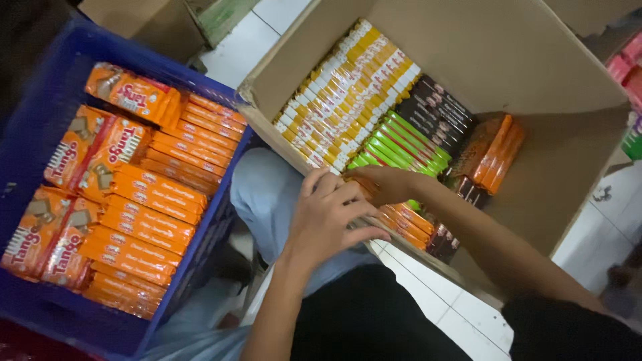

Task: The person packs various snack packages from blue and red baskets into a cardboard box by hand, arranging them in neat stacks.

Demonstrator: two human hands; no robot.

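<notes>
left hand (328,217) covers the near ends of the orange packs (404,224), so we can't count them or see the grip. right hand (384,184) fingertips are buried among the packs. cardboard box (575,167) is cut off at the top edge, blue crate (27,134) at left and bottom. items on the shelf (628,73) at far right are too blurred to identify.

This looks like a shop stockroom. A cardboard carton (535,80) holds rows of packaged snack bars (348,93). Left of it, a blue plastic crate (40,134) holds orange wafer packs (140,220).
</notes>
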